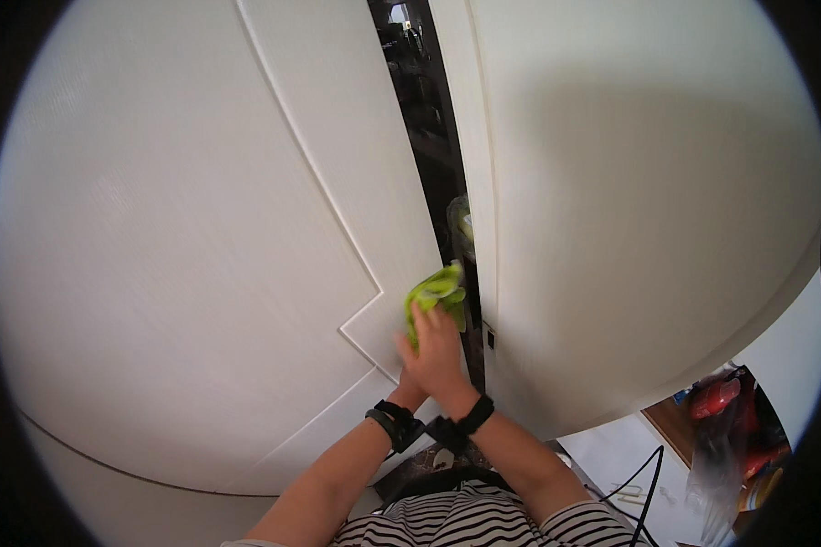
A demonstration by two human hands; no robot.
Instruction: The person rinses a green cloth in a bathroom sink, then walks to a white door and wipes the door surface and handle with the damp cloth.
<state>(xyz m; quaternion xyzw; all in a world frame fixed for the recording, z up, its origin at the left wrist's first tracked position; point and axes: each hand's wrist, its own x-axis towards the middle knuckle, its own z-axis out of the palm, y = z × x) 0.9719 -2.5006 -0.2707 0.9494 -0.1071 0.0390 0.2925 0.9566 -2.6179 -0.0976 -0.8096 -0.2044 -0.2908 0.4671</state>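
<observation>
My right hand [438,352] has its fingers on a bright green cloth [429,294], slightly blurred. The cloth lies against the edge of a white door panel [198,225] on the left, beside a dark gap. My left hand [408,388] is mostly hidden behind the right one; only the part near the wrist shows, close to the door's surface. What its fingers hold cannot be seen. Both wrists wear black bands. A second white door panel [609,225] stands on the right of the gap, with a small dark latch opening [490,339] on its edge.
Inside the dark gap [427,123] is a clear plastic-wrapped thing [462,225]. At lower right are red items [715,400], a clear plastic bag [715,472] and a white surface [622,451] crossed by a black cable [646,478].
</observation>
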